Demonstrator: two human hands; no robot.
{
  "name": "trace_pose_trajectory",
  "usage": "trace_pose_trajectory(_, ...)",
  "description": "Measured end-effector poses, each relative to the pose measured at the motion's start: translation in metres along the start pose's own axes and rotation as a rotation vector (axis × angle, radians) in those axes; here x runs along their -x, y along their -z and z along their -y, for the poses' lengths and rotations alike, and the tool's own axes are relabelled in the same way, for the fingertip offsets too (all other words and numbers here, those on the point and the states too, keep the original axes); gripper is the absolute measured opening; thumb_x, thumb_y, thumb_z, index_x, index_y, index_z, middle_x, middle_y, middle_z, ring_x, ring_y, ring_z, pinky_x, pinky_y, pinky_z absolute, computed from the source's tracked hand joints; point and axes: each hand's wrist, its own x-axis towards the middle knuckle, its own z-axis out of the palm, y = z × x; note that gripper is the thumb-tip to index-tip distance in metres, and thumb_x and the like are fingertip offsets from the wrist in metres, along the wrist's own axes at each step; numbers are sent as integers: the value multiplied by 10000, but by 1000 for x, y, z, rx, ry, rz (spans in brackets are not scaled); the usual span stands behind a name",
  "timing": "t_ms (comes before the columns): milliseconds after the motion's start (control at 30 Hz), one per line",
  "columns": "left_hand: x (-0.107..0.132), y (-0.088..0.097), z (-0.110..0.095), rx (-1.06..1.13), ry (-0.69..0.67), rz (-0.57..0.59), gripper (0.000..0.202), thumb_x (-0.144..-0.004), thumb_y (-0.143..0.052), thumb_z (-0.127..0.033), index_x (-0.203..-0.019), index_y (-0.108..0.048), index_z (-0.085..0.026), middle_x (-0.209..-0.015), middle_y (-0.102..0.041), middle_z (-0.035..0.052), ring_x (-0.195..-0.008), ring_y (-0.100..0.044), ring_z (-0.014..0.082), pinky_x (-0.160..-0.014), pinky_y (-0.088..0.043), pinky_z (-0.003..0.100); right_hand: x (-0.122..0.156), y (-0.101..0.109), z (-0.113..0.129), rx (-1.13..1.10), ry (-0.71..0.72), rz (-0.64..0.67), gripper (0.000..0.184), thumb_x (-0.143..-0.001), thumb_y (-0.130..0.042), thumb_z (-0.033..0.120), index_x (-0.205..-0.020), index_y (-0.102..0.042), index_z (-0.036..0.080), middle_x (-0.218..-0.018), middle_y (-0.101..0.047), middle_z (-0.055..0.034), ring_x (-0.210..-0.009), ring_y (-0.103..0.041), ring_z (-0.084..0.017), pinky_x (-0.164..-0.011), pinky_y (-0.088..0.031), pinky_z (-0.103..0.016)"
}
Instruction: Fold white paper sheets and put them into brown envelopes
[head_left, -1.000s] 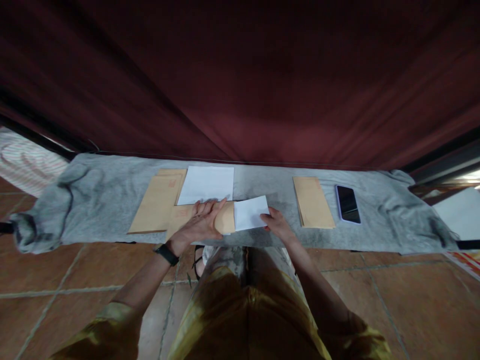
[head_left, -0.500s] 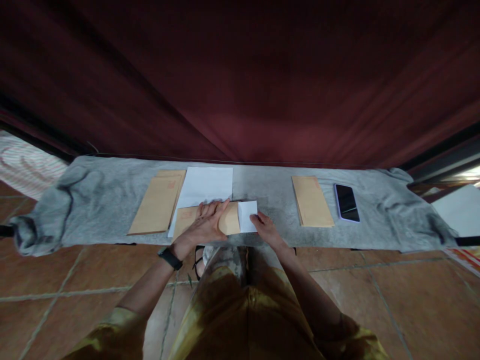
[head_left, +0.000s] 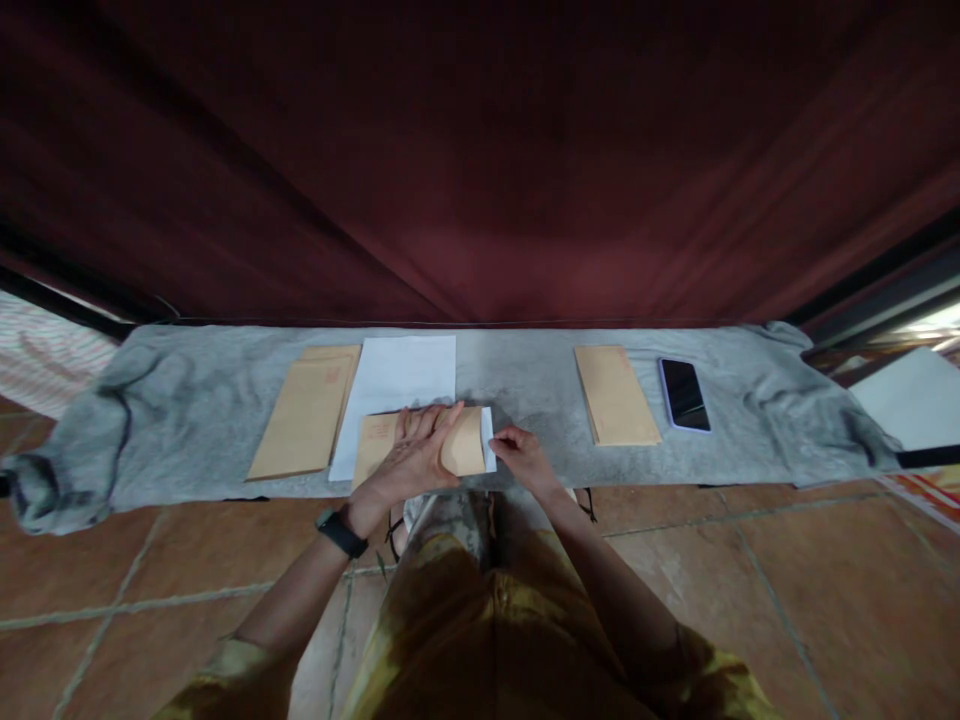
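Note:
A brown envelope (head_left: 469,440) lies crosswise near the front edge of the cloth-covered table. My left hand (head_left: 415,455) rests on it with fingers spread, pressing it flat. A narrow strip of folded white paper (head_left: 489,440) sticks out of the envelope's right end. My right hand (head_left: 521,455) pinches the outer edge of that paper between thumb and fingers. Behind the envelope, and partly under it, lie white paper sheets (head_left: 409,370).
A stack of brown envelopes (head_left: 304,415) lies to the left. Another envelope stack (head_left: 616,395) is at the right, beside a phone (head_left: 684,395). Grey cloth (head_left: 517,365) covers the narrow table, and a dark red curtain (head_left: 480,200) hangs behind it.
The white paper has slid left, deeper into the envelope, so less of it shows. My right hand has moved with it; my left hand stays on the envelope.

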Motion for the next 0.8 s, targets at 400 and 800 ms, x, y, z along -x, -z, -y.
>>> trace_pose_trajectory(400, -1, -9, 1, -17, -23, 32, 1261, -641, -823, -456, -1607, -36, -262, -1507, -401, 173, -1427, -341, 399, -1205, -122, 612, 3, -7, 7, 128, -69, 22, 166, -825, -604, 190, -798, -767, 210, -787, -749, -2, -742, -677, -147, -662, -459, -204)
trace_pose_trajectory(800, -5, -16, 1, -21, -48, 65, 1270, -632, -821, -419, -1604, -14, -291, -1536, -387, 153, -1438, -336, 400, -1196, -164, 579, 6, -7, 5, 208, -122, 51, 188, -824, -605, 164, -842, -787, 208, -788, -763, -11, -718, -675, -143, -612, -435, -200)
